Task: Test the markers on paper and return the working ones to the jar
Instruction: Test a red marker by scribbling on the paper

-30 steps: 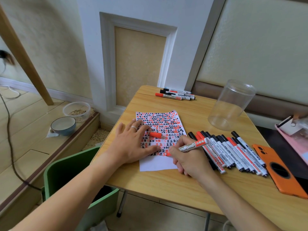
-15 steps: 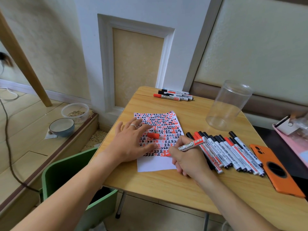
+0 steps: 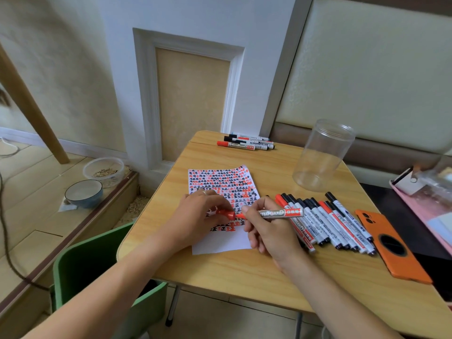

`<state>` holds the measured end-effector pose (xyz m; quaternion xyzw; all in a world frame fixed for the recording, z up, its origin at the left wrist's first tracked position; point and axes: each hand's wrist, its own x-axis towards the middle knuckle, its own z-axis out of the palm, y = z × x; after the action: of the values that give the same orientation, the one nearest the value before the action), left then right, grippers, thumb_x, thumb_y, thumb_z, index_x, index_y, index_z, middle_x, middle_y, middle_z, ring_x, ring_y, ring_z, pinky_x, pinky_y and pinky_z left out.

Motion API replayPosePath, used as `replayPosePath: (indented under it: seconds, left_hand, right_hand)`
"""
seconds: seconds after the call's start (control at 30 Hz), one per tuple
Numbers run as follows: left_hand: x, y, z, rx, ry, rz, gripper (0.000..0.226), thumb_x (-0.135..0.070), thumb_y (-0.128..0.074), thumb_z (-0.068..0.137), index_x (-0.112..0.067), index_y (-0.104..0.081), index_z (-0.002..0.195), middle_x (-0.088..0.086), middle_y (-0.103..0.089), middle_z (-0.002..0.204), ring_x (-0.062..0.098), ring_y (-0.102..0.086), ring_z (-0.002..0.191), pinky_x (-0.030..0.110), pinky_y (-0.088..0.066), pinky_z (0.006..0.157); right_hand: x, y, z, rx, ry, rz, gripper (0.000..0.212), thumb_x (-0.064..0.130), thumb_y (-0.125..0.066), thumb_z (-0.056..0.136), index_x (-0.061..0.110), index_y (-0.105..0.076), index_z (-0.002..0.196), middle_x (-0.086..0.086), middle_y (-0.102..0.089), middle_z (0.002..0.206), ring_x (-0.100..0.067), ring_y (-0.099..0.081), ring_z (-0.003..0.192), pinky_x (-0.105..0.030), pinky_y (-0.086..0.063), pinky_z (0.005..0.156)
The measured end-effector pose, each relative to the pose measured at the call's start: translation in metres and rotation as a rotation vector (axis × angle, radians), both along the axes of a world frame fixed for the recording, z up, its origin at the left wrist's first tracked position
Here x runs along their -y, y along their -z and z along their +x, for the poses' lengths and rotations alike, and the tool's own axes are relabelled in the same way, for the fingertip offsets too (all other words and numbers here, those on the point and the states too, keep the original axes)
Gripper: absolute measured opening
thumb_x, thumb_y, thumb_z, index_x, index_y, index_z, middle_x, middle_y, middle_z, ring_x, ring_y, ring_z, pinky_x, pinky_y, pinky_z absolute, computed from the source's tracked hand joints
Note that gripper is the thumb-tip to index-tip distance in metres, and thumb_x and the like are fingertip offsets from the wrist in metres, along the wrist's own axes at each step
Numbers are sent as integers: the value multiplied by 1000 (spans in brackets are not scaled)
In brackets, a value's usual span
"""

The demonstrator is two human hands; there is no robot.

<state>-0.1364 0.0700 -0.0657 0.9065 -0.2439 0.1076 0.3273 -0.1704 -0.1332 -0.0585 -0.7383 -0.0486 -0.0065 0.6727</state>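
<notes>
A white paper sheet [image 3: 221, 182] covered in red and black test marks lies on the wooden table [image 3: 244, 270]. My right hand [image 3: 269, 231] grips a red whiteboard marker [image 3: 278, 213] level above the sheet, tip pointing left. My left hand [image 3: 198, 216] pinches the red cap [image 3: 226, 214] right at that tip. A clear empty jar [image 3: 322, 155] stands at the back right. Several red and black markers [image 3: 327, 222] lie in a row to the right of my right hand.
Three or so more markers [image 3: 247, 142] lie at the table's far edge. An orange phone [image 3: 391, 245] lies right of the marker row. A green chair [image 3: 97, 272] stands below left. Two bowls [image 3: 84, 193] sit on the floor step at left.
My left hand left the paper and picked up the red cap that lay on it. My right hand lifted the marker off the sheet and turned it level toward the cap.
</notes>
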Motion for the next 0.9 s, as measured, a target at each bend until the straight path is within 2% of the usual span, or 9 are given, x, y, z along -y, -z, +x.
replayPosePath:
  seconds: [0.1, 0.23, 0.33, 0.43, 0.5, 0.57, 0.7, 0.77, 0.9]
  left_hand:
    - [7, -4, -5, -15, 65, -71, 14, -28, -78, 86, -31, -73, 99, -15, -65, 90, 3, -59, 88, 30, -49, 78]
    - [12, -5, -11, -36, 86, -103, 15, -16, -78, 86, -24, -73, 98, -15, -61, 85, 5, -59, 82, 12, -38, 67]
    - [12, -6, -12, -38, 101, -132, 12, -18, -75, 89, -22, -71, 99, -15, -63, 84, 5, -61, 81, 11, -40, 67]
    - [12, -7, -12, -18, 99, -149, 11, -20, -75, 91, -23, -69, 100, -13, -62, 85, 7, -60, 79, 11, -39, 66]
    - [11, -7, -11, -18, 91, -163, 11, -21, -74, 91, -25, -69, 99, -12, -62, 86, 7, -59, 79, 13, -39, 66]
    - [9, -7, -11, -29, 98, -186, 11, -21, -74, 91, -25, -68, 99, -12, -63, 87, 8, -60, 79, 12, -39, 66]
    - [9, -10, -14, -86, 131, -264, 13, -15, -74, 90, -21, -66, 98, -9, -65, 86, 10, -63, 78, 16, -45, 65]
    - [8, -11, -16, -127, 140, -324, 14, -10, -71, 92, -18, -62, 98, -8, -64, 84, 8, -62, 75, 19, -47, 66]
    - [6, -13, -16, -213, 194, -505, 18, -12, -71, 94, -14, -56, 103, 3, -62, 87, 11, -58, 71, 27, -48, 64]
  right_hand:
    - [-2, -2, -2, 4, -15, -21, 29, 24, -72, 95, 3, -54, 89, -10, -58, 61, -17, -46, 40, -21, -28, 37]
    - [-2, -2, 0, 7, -23, 55, 21, 12, -74, 92, 8, -55, 85, -2, -43, 52, -13, -33, 39, -21, -26, 36]
    - [-1, -3, 0, 18, -64, 61, 15, 9, -74, 92, 13, -60, 87, -7, -46, 56, -14, -37, 40, -20, -28, 38]
    - [0, -6, -1, 20, -99, 93, 10, 26, -71, 96, 21, -70, 88, -13, -58, 68, -16, -49, 44, -21, -32, 38]
    - [2, -6, -1, -15, -121, 156, 35, 46, -54, 96, 18, -75, 94, -13, -65, 77, -20, -56, 50, -23, -34, 41]
    - [5, -5, 1, -53, -114, 171, 48, 50, -43, 92, 15, -76, 101, -11, -62, 75, -19, -54, 51, -24, -34, 44]
    - [5, -2, 2, -5, -53, 208, 24, 30, -56, 86, 14, -69, 98, -4, -45, 64, -13, -38, 43, -20, -25, 39]
    - [7, -2, 3, -3, -65, 268, 10, 23, -65, 84, 19, -64, 93, -9, -55, 69, -13, -43, 44, -19, -28, 38]
    - [11, -6, 0, 4, -131, 240, 12, 16, -78, 84, 21, -70, 92, -20, -70, 81, -18, -57, 51, -20, -36, 40]
